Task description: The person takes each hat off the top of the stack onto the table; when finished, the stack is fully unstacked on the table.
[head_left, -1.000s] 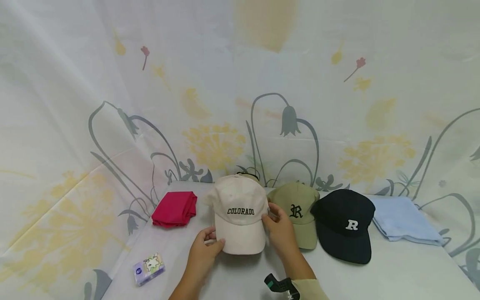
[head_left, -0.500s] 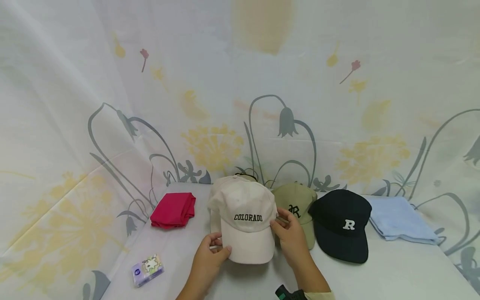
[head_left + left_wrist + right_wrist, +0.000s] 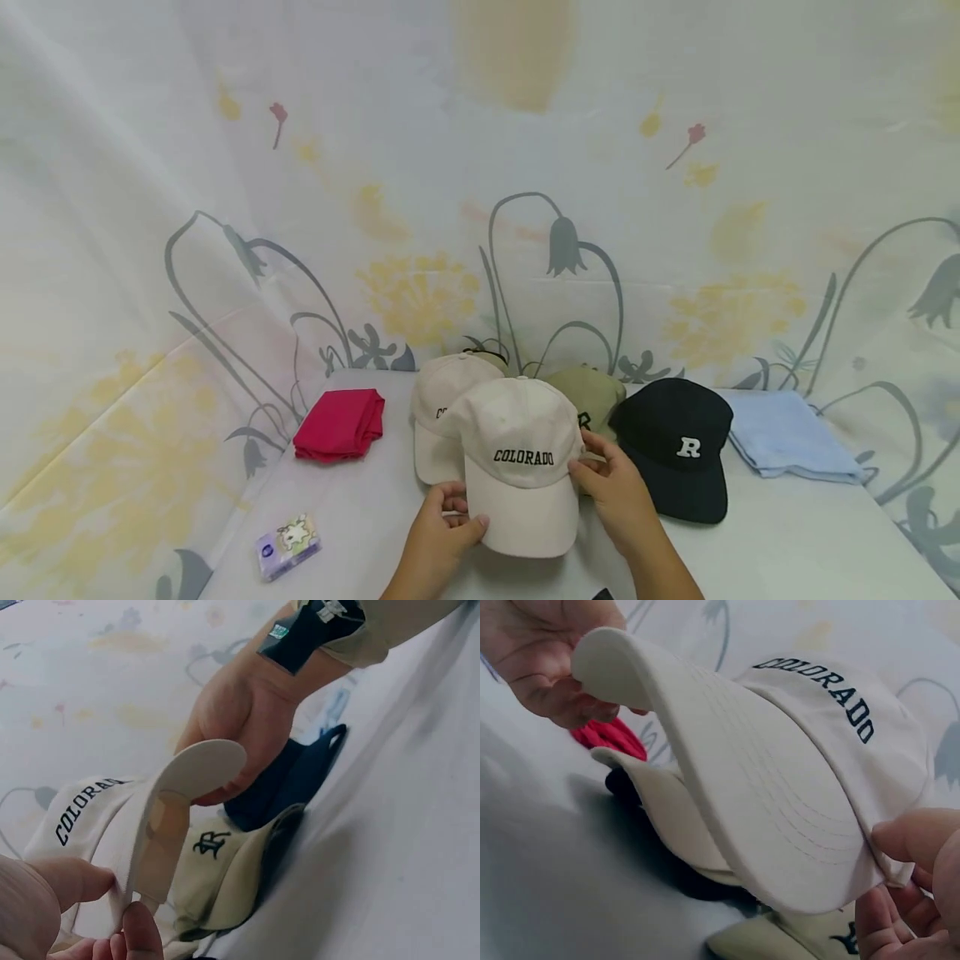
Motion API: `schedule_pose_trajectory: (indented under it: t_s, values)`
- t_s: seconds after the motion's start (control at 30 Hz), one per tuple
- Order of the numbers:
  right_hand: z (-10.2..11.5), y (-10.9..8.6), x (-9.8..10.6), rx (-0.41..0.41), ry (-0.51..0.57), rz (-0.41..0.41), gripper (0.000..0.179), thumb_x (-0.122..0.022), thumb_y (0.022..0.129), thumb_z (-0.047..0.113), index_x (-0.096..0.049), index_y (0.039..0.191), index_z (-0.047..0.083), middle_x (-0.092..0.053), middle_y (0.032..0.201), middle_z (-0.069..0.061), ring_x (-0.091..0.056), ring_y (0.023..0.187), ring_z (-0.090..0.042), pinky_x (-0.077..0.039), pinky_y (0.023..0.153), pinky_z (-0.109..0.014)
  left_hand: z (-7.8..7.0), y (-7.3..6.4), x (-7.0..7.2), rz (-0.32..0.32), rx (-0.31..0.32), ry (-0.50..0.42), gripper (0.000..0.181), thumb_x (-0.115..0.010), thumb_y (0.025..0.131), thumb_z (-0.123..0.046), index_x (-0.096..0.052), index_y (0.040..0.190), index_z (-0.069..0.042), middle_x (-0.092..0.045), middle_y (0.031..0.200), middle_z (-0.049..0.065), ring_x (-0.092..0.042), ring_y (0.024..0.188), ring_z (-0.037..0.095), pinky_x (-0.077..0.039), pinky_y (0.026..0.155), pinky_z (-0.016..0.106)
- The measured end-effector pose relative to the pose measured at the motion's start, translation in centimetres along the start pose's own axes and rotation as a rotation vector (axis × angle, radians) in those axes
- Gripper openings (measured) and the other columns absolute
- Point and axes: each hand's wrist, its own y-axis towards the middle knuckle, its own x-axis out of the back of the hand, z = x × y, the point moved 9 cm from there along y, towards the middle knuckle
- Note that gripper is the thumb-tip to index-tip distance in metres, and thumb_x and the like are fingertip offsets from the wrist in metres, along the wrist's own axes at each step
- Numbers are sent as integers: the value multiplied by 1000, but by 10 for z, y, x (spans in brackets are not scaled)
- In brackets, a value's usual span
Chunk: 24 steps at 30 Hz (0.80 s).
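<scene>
A cream baseball cap (image 3: pixel 521 475) lettered COLORADO is held up between both hands, brim toward me. My left hand (image 3: pixel 446 537) pinches the brim's left edge, thumb on top and fingers beneath, as the left wrist view shows. At the cap's right side, my right hand (image 3: pixel 615 483) pinches the lower edge of the crown near the brim (image 3: pixel 772 795). Behind the held cap, a second cream cap (image 3: pixel 435 450) with similar lettering sits partly hidden. An olive cap (image 3: pixel 588 392) with a black R is mostly covered by the held cap and right hand.
A black cap (image 3: pixel 682 450) with a white R lies right of the right hand. Farther right is a folded light blue cloth (image 3: pixel 795 433). On the left are a folded red cloth (image 3: pixel 341 425) and a purple tissue pack (image 3: pixel 288 546). A patterned curtain hangs behind the table.
Both hands have brought the cream cap toward me and to the right. The second cream cap behind it has come into view, and more of the olive cap is covered.
</scene>
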Motion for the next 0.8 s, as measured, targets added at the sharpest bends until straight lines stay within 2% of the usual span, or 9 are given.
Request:
schedule_pose_trajectory:
  t_s: [0.23,0.47,0.63,0.8]
  values:
    - [-4,-9,22,-16,16,-7,56,-68,99,1,-47,151,3,-44,149,-16,-59,108,-15,-54,86,-18,0,-5,-20,56,-12,-16,55,-81,86,-9,-52,131,1,-52,107,10,-57,92,19,-55,75,31]
    - [-3,-21,48,-9,-5,-56,51,-70,99,4,-50,146,-2,-51,141,-16,-59,106,-13,-54,86,-17,2,-10,-46,112,-11,-87,55,-80,83,-2,-50,129,1,-49,105,8,-55,88,18,-54,71,25]
    - [-3,-29,66,37,-21,-83,50,-72,98,7,-52,142,-5,-58,127,-6,-62,101,-10,-55,85,-18,0,-13,-63,146,6,-109,55,-80,83,-2,-50,129,0,-48,103,8,-55,86,18,-56,71,29]
    - [-7,-38,82,61,19,-75,52,-71,99,8,-47,142,-9,-61,118,2,-63,100,-7,-55,85,-18,-2,-14,-77,180,4,-87,53,-81,83,-3,-51,127,0,-49,101,8,-57,84,18,-55,71,32]
